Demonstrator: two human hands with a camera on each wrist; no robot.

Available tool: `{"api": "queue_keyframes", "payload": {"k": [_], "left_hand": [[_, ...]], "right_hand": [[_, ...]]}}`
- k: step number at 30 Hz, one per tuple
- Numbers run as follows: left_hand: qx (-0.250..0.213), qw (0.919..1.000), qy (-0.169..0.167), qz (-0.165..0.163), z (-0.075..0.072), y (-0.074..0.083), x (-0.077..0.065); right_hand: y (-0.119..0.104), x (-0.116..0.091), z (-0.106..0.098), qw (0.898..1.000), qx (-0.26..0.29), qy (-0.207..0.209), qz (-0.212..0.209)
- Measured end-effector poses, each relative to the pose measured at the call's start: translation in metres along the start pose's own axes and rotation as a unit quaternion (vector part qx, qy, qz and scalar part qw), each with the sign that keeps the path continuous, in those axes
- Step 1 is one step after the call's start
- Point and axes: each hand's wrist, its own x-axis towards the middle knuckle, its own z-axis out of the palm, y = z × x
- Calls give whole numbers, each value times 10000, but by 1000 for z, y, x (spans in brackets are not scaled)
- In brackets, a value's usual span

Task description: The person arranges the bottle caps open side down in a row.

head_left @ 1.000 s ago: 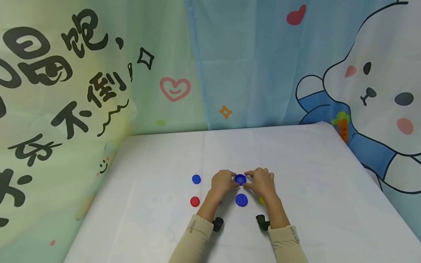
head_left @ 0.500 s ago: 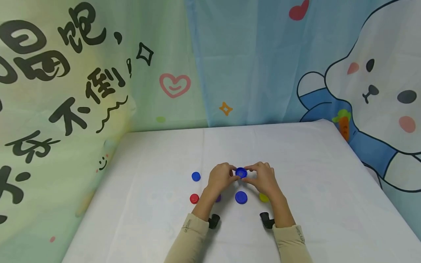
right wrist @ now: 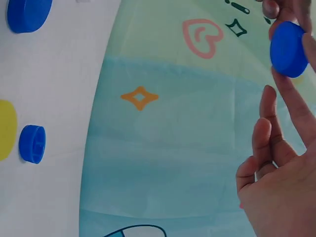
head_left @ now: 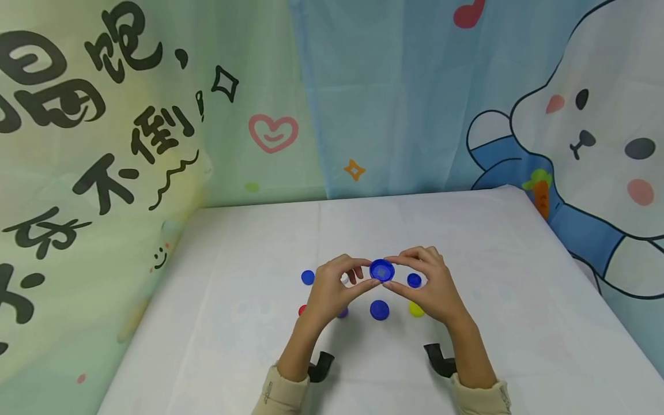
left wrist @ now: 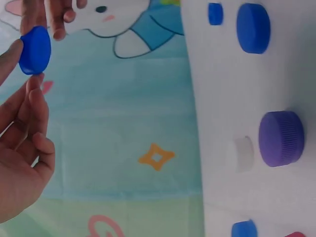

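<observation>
A blue bottle cap (head_left: pixel 382 270) is held up off the table between both hands, its hollow side toward the head camera. My left hand (head_left: pixel 328 291) pinches its left edge between thumb and fingertip, while my right hand (head_left: pixel 436 283) pinches the right edge the same way. In the left wrist view the raised cap (left wrist: pixel 36 50) stands on edge above the left hand (left wrist: pixel 22 153). The right wrist view has the same cap (right wrist: pixel 288 49) at the tips of the right hand (right wrist: pixel 286 177).
On the white table (head_left: pixel 249 248) lie a blue cap (head_left: pixel 308 277), a part-hidden red cap (head_left: pixel 302 310), a purple cap (left wrist: pixel 281 138), a white cap (left wrist: pixel 243 154), a larger blue cap (head_left: pixel 379 310), a yellow cap (head_left: pixel 416 309) and a small blue cap (head_left: pixel 414 280). A printed curtain (head_left: pixel 363 104) hangs behind.
Both hands have raised the blue cap from near the table toward the head camera, and it looks larger. The small blue cap and part of the white cap now show between the fingers.
</observation>
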Motion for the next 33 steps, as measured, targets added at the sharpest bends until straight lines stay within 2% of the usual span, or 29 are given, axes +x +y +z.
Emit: {"api": "queue_keyframes", "payload": {"k": [2, 4, 6, 8, 10, 13, 15, 17, 21, 24, 27, 33], "left_hand": [[-63, 9999, 56, 74, -3, 5, -3], [-155, 9999, 55, 9, -5, 8, -4], [-346, 9989, -28, -303, -7, 11, -5], [-683, 9935, -197, -884, -9, 13, -6], [-1178, 9788, -428, -1623, -10, 15, -7], [-1820, 9473, -756, -2524, -12, 16, -6], [-2099, 9311, -951, -2826, -13, 15, -5], [-2194, 9235, -1100, -2947, -14, 16, -5], [-2199, 9206, -1185, -3000, -19, 25, -4], [-2161, 9227, -1164, -2974, -23, 34, -3], [-2131, 9227, -1170, -2992, -22, 33, -3], [-2035, 9226, -1107, -3084, -11, 14, -6]], "right_hand": [[-3, -1, -2, 9999, 51, 41, -138], [-5, -2, -3, 9996, 108, 88, -225], [-6, -3, -3, 9993, 147, 140, -306], [-7, -4, -3, 9989, 184, 143, -410], [-7, -5, -3, 9984, 220, 122, -503], [-8, -6, -1, 9978, 249, 53, -617], [-8, -7, 0, 9976, 256, 13, -650], [-8, -8, 1, 9975, 240, -14, -659], [-7, -9, 3, 9976, 200, -60, -666], [-7, -10, 4, 9975, 207, -73, -667], [-6, -11, 5, 9976, 213, -74, -651], [-6, -11, 6, 9981, 192, -76, -580]]}}
